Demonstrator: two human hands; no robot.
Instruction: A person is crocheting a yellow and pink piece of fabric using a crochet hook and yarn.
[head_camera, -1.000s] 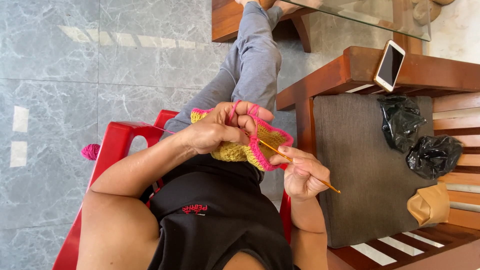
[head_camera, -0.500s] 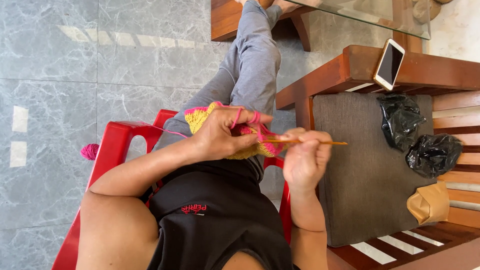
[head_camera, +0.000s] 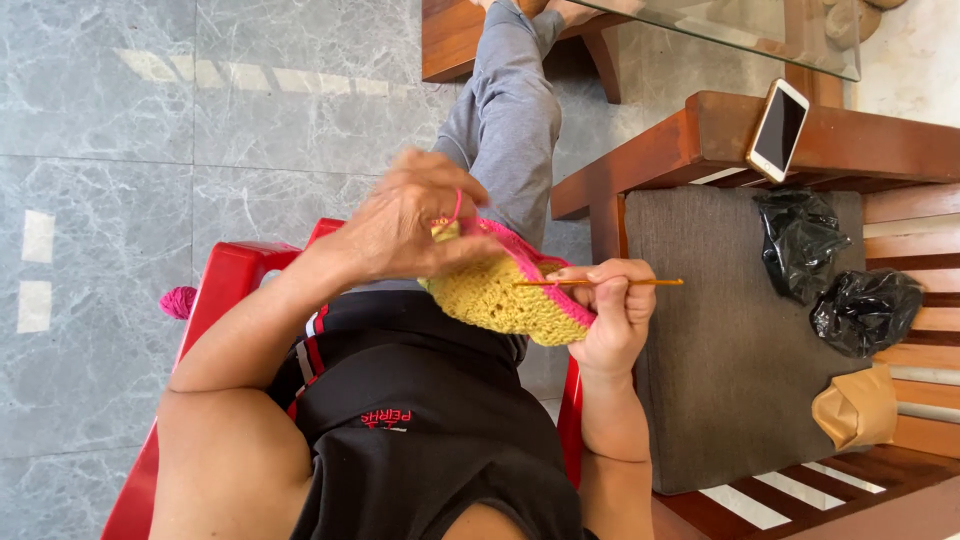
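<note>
The person sits on a red plastic chair and crochets. The left hand is curled closed on the top edge of the yellow crochet piece. A loop of pink yarn runs over one finger of that hand. The right hand is closed around a thin orange crochet hook. The hook lies flat, and its tip touches the pink edge of the yellow piece. The piece hangs between both hands, above the lap, and touches them both.

To do this step well, I think the left hand should keep the yarn a little tight, but not too tight. Loose yarn makes floppy loops. Yarn that is pulled hard makes loops the hook cannot slip through. The left fingers should pinch the piece close to the spot where the hook goes in, so the edge does not wobble.

The right hand should turn the hook gently and not yank it. The hook should go into the next hole along the pink edge, not skip one.

A small pink yarn ball sits on the grey floor beside the chair. The yarn needs to run free from it, so it must not catch on the chair.
</note>
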